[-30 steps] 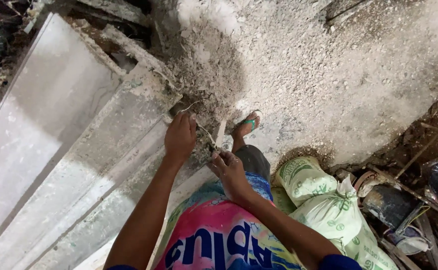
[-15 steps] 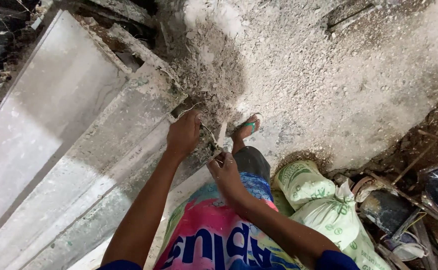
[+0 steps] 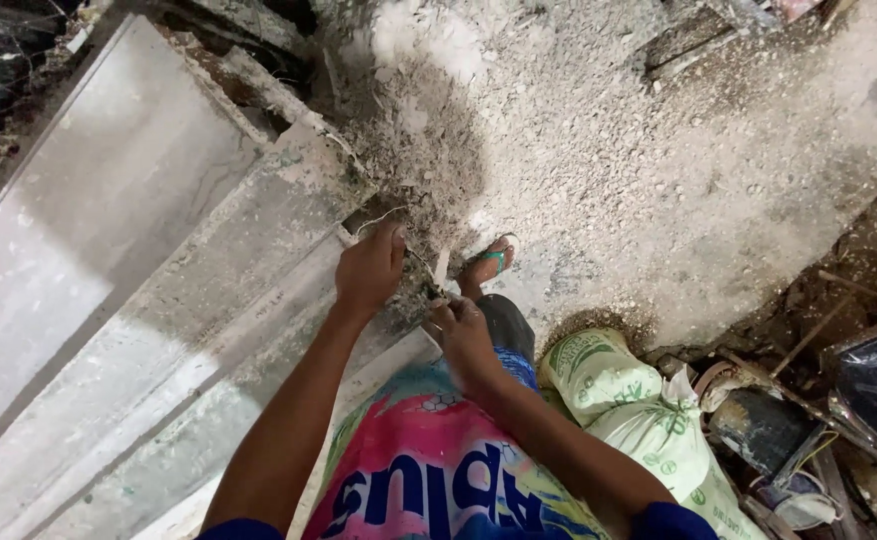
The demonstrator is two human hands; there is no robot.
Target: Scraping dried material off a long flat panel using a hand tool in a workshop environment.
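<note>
Fingers of the left hand (image 3: 368, 270) are pinched shut on a thin pale string (image 3: 383, 215) that loops up over the dusty edge of the grey slab (image 3: 258, 270), while the right hand (image 3: 458, 335) is curled closed just below and to the slab's right, gripping what looks like the other end of that string together with a small dark piece I cannot make out. The work seems to be tying or tensioning the string at the slab's broken corner, beside the heap of grey rubble (image 3: 428, 130). Done well, it would call for steady pull from both hands, kept even so the line does not slip off the crumbly edge. A sandalled foot (image 3: 486, 265) rests just beyond the slab's corner, and a green-and-white sack (image 3: 628, 400) lies well to the slab's right, clear of the hands.
</note>
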